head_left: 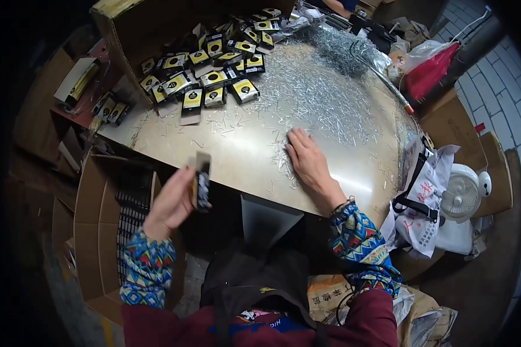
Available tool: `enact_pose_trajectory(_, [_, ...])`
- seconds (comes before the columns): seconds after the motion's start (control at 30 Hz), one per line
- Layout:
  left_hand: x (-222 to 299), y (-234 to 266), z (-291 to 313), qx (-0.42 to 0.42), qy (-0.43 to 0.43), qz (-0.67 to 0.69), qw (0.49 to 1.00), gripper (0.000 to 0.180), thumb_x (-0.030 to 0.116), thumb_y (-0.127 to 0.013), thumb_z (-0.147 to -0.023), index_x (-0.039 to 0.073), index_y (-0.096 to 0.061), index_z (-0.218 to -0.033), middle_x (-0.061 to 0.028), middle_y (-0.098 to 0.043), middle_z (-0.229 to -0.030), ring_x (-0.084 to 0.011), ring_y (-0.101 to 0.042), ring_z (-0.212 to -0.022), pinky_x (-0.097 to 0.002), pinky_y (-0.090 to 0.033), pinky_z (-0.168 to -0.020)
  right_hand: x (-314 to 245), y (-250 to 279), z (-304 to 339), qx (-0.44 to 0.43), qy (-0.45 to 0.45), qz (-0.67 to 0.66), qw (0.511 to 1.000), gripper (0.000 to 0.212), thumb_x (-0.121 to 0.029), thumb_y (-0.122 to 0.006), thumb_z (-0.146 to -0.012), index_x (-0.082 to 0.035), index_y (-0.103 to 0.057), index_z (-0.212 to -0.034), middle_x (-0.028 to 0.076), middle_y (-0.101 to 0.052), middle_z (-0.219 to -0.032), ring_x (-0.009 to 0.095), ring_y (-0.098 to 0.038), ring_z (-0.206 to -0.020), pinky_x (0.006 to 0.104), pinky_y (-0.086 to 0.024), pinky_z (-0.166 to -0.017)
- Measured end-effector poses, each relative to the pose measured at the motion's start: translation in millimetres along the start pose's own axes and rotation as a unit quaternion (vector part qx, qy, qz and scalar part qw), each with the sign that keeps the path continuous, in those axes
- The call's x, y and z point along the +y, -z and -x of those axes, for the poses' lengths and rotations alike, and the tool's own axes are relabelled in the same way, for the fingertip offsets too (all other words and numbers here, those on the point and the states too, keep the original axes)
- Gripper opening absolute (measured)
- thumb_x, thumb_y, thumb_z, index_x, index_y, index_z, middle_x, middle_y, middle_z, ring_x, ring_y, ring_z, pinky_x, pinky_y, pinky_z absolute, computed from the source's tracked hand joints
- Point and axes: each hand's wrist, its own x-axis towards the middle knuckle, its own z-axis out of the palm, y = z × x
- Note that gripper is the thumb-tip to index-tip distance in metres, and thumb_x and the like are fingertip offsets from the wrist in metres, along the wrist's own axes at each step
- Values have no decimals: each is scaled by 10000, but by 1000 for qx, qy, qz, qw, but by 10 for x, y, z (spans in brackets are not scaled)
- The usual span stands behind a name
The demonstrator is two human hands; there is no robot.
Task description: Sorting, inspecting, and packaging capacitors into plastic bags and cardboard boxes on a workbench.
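My left hand (172, 199) is closed around a small cardboard box (203, 182), held upright just off the table's front edge. Its top flap stands up, and pale bits, slightly blurred, show at its side. My right hand (309, 162) lies palm down on the table, its fingers stretched out over a small cluster of bent wire hooks (283, 162). What may be under the palm is hidden. A wide spread of loose metal hooks (324, 95) covers the table beyond that hand.
Several yellow-and-black small boxes (214, 78) are heaped at the back left beside a cardboard wall (117, 46). Below left, an open carton (92, 231) holds rows of dark boxes. A tangled wire heap (338, 49), a white fan (462, 194) and plastic bags (419, 214) sit to the right.
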Motion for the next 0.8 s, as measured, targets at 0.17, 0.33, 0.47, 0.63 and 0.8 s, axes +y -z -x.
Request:
enact_pose_trajectory(0.17, [-977, 211, 313, 116, 109, -27, 987, 284, 193, -433, -1009, 136, -409, -1286, -42, -582, -1129, -189, -646, -989, -442, -611, -694, 85, 82, 31, -24, -67, -170, 983, 382, -270, -541, -973, -71, -565, -1299, 236, -455, -1415, 364, -393, -1349, 440, -293, -1121])
enact_pose_trajectory(0.33, [-1785, 157, 357, 107, 162, -234, 953, 304, 101, -655, -895, 60, -544, -1175, -45, -606, -1022, -101, -583, -905, -222, -485, -712, -361, -77, -85, -78, 12, -18, 997, 434, -332, -497, -978, -128, -515, -1361, 205, -367, -1487, 367, -297, -1404, 484, -232, -1147])
enact_pose_trajectory(0.47, [-2043, -42, 358, 94, 197, -176, 960, 220, 57, -642, -890, 58, -544, -1087, -40, -612, -993, -95, -599, -865, -239, -503, -690, -803, -157, 298, -35, -7, 1, 999, 402, -270, -496, -978, -53, -517, -1315, 230, -421, -1424, 408, -358, -1345, 513, -294, -1104])
enact_pose_trajectory(0.63, [-2041, -209, 455, 147, 182, -12, 972, 257, 45, -626, -877, 64, -515, -1108, -52, -622, -1007, -112, -624, -873, -262, -536, -680, -1236, 107, 808, -72, -14, 5, 997, 443, -206, -540, -954, 22, -473, -1329, 299, -403, -1402, 463, -344, -1333, 535, -302, -1090])
enact_pose_trajectory(0.8, [-2066, -202, 502, 143, 139, 1, 980, 364, 40, -624, -858, 32, -494, -1198, -63, -612, -1062, -105, -614, -900, -247, -524, -680, -1398, 602, 970, -88, -70, -181, 977, 378, 19, -553, -870, -22, -579, -1245, 214, -581, -1253, 367, -538, -1206, 425, -430, -1013])
